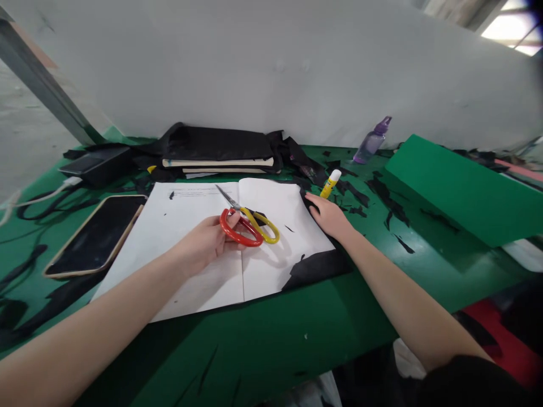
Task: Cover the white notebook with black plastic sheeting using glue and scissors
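My left hand [202, 244] is closed around a pair of scissors [250, 227] with one red and one yellow handle loop. The blades point up and left, above an open white booklet [190, 226]. My right hand [330, 216] lies at the right edge of the booklet, its fingers stretched out and touching the black sheet [316, 268] that shows beneath and folds over the lower right corner. Just beyond those fingers is a yellow glue stick [330, 183] with a white cap. Small black scraps lie on the pages.
A phone [97, 236] lies left of the booklet, near a black box [95, 165] with a white cable. Black-covered books [218, 146] sit against the wall. Toward the right are a purple bottle [372, 141], black scraps [388, 198] and a green board [466, 189] on the green table [271, 345].
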Demonstrator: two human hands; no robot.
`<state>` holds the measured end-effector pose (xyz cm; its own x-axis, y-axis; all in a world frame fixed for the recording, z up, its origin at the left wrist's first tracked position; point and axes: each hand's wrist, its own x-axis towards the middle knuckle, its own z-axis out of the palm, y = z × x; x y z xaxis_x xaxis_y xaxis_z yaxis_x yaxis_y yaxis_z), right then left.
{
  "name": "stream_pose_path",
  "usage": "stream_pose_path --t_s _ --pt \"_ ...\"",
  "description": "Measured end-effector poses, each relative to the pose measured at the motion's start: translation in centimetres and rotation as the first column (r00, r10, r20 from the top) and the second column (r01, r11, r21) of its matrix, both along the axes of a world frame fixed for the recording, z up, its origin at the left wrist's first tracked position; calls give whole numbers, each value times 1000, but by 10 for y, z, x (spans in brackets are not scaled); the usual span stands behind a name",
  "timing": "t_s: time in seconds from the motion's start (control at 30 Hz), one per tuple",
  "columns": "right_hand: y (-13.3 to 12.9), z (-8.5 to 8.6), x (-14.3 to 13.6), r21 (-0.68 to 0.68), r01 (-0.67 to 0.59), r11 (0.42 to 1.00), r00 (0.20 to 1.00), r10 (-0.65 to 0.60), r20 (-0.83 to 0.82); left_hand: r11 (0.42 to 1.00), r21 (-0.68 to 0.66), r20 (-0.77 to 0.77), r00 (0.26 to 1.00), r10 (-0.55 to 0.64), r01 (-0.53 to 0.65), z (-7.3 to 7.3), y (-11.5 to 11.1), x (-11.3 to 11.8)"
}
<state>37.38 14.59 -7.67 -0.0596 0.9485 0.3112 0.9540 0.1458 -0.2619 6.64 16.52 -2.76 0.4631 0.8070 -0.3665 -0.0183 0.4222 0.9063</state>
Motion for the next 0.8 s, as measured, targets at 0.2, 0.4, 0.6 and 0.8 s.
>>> stream_pose_path --t_s 0.2,0.4,0.6,0.8 --pt "2 -1 -3 -84 -28 996 999 30 25 1000 -7 10 1000 -6 6 -2 1 0" --pt "2 0 -3 -185 -8 983 993 30 117 999 -27 15 999 38 -38 3 -2 1" --pt "1 1 -7 -186 20 982 977 21 213 999 -11 15 999 38 -37 -1 0 1" --pt "0 0 -12 -101 28 995 949 5 317 999 -2 48 998 -39 39 -4 2 -3"
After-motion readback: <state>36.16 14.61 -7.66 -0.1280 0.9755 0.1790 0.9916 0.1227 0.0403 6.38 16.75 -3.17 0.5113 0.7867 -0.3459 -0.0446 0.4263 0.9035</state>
